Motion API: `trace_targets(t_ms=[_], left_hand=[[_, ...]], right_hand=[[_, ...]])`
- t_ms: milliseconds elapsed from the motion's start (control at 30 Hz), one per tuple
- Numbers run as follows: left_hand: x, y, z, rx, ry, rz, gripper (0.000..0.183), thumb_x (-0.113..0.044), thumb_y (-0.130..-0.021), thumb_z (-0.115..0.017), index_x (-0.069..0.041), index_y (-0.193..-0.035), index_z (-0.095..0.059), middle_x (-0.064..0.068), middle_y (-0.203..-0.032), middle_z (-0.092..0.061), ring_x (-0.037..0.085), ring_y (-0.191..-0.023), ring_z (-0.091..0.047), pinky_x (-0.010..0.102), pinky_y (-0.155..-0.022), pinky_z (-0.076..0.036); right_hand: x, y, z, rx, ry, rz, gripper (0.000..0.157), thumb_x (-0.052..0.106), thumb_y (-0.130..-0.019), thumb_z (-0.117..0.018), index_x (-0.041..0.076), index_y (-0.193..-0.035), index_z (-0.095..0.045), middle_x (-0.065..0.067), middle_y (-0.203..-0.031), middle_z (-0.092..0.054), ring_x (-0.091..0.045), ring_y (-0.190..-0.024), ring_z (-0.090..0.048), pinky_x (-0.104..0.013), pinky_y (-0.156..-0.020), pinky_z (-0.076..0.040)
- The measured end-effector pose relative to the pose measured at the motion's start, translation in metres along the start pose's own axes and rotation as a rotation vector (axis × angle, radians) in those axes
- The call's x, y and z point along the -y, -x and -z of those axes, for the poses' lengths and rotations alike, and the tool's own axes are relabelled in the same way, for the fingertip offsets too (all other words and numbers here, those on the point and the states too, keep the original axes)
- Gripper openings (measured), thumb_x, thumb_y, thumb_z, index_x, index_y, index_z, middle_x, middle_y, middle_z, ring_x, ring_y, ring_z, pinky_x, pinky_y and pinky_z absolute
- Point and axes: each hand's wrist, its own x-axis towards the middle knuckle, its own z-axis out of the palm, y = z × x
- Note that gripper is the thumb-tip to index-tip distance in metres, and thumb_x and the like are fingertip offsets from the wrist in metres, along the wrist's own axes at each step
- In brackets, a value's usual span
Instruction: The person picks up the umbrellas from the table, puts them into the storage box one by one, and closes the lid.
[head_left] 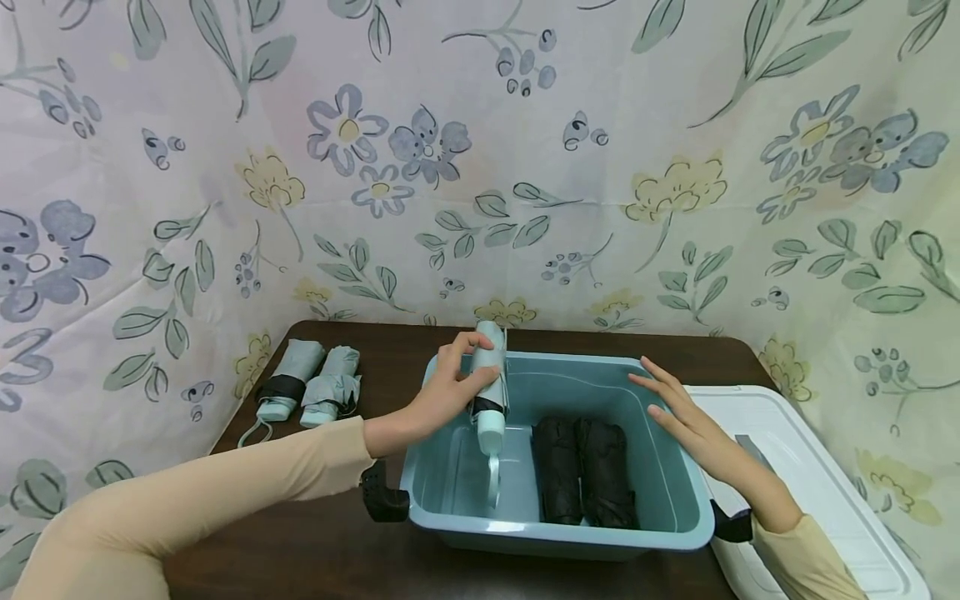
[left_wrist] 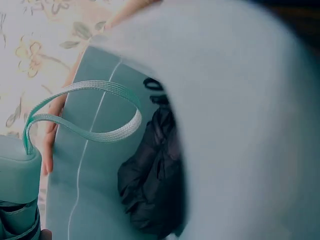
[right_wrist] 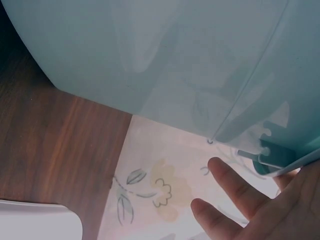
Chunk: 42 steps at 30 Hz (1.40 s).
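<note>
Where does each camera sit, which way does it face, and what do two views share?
Head: worn on the head, facing forward and down at the blue bin; left hand, right hand and sleeves show.
Left wrist: on that wrist, facing the bin past the folded umbrella and strap; the right hand and a fingertip show.
Right wrist: on that wrist, facing the bin's outer wall, table and white lid's corner; the right hand shows.
Shared: head and left wrist both show the umbrella and black bundles.

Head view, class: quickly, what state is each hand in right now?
Left hand: closed, holding a folded light-blue umbrella.
Right hand: open, holding nothing, beside the blue bin.
</note>
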Motion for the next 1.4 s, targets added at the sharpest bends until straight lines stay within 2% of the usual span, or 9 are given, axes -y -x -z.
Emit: trace_targets(t_ms=[133, 267, 367, 567, 767, 967, 1133, 1300, 1400], left_hand=[[-0.002, -0.001, -0.008, 0.027, -0.023, 0.0, 0.025, -0.029, -0.095, -0.051, -0.026, -0.118, -0.042, 0.01, -0.131, -0.026, 0.024, -0.096, -0.047, 0.034, -0.076, -0.042], [-0.005, -0.006, -0.014, 0.061, -0.046, -0.005, 0.025, -0.03, -0.094, -0.051, -0.027, -0.117, -0.043, 0.009, -0.13, -0.028, 0.023, -0.096, -0.041, 0.036, -0.077, -0.039], [-0.007, -0.009, -0.019, 0.083, -0.031, -0.004, 0.025, -0.029, -0.094, -0.051, -0.025, -0.118, -0.043, 0.011, -0.13, -0.027, 0.025, -0.09, -0.044, 0.036, -0.077, -0.041], [-0.009, -0.012, -0.032, 0.126, -0.013, 0.019, 0.026, -0.03, -0.093, -0.052, -0.025, -0.117, -0.044, 0.011, -0.13, -0.025, 0.026, -0.104, -0.039, 0.038, -0.08, -0.041], [-0.004, -0.009, -0.049, 0.146, 0.038, 0.16, 0.026, -0.032, -0.09, -0.056, -0.026, -0.114, -0.047, 0.012, -0.131, -0.023, 0.027, -0.115, -0.031, 0.041, -0.08, -0.042], [0.008, -0.009, -0.06, 0.109, 0.129, 0.32, 0.03, -0.028, -0.087, -0.06, -0.021, -0.114, -0.047, 0.017, -0.133, -0.02, 0.032, -0.106, -0.041, 0.038, -0.065, -0.051], [0.012, -0.01, -0.064, 0.116, 0.154, 0.379, 0.032, -0.024, -0.086, -0.06, -0.018, -0.114, -0.046, 0.02, -0.129, -0.02, 0.031, -0.098, -0.042, 0.037, -0.062, -0.051], [0.014, -0.011, -0.065, 0.145, 0.111, 0.409, 0.031, -0.022, -0.085, -0.059, -0.017, -0.112, -0.045, 0.022, -0.128, -0.019, 0.032, -0.095, -0.042, 0.036, -0.06, -0.049], [0.017, -0.012, -0.066, 0.149, 0.1, 0.441, 0.03, -0.021, -0.085, -0.059, -0.017, -0.112, -0.045, 0.023, -0.127, -0.019, 0.033, -0.095, -0.041, 0.036, -0.059, -0.048]], right_hand=[[0.0, 0.002, -0.001, -0.002, -0.003, -0.001, 0.048, 0.011, -0.098, -0.042, 0.022, -0.144, -0.032, 0.007, -0.155, -0.002, -0.038, -0.14, -0.003, -0.077, -0.09, -0.013], [-0.001, 0.001, -0.001, -0.006, 0.001, 0.003, 0.048, 0.012, -0.098, -0.042, 0.023, -0.144, -0.032, 0.007, -0.155, -0.002, -0.037, -0.141, -0.002, -0.077, -0.09, -0.012], [-0.002, 0.0, 0.0, -0.005, 0.0, 0.007, 0.048, 0.012, -0.099, -0.041, 0.023, -0.144, -0.032, 0.007, -0.155, -0.001, -0.037, -0.141, -0.002, -0.076, -0.09, -0.012], [-0.002, 0.001, 0.0, -0.009, 0.001, -0.006, 0.047, 0.012, -0.098, -0.042, 0.021, -0.144, -0.033, 0.005, -0.155, -0.002, -0.039, -0.14, -0.003, -0.077, -0.089, -0.013], [0.0, 0.001, 0.0, -0.012, -0.001, -0.006, 0.047, 0.012, -0.098, -0.042, 0.021, -0.144, -0.033, 0.007, -0.155, -0.003, -0.039, -0.14, -0.003, -0.078, -0.089, -0.012], [0.0, 0.001, -0.002, -0.013, 0.001, -0.006, 0.047, 0.011, -0.098, -0.042, 0.022, -0.143, -0.034, 0.005, -0.155, -0.003, -0.039, -0.14, -0.004, -0.077, -0.089, -0.012], [0.0, 0.001, -0.002, -0.013, -0.002, -0.001, 0.047, 0.01, -0.098, -0.042, 0.022, -0.143, -0.034, 0.003, -0.155, -0.004, -0.04, -0.14, -0.004, -0.078, -0.089, -0.013], [0.0, 0.001, -0.002, -0.012, -0.002, 0.0, 0.048, 0.01, -0.098, -0.041, 0.021, -0.143, -0.034, 0.007, -0.155, -0.004, -0.039, -0.14, -0.003, -0.077, -0.089, -0.012], [0.0, 0.0, -0.002, -0.009, -0.004, -0.001, 0.048, 0.01, -0.098, -0.041, 0.022, -0.144, -0.033, 0.005, -0.155, -0.003, -0.038, -0.14, -0.003, -0.077, -0.09, -0.012]])
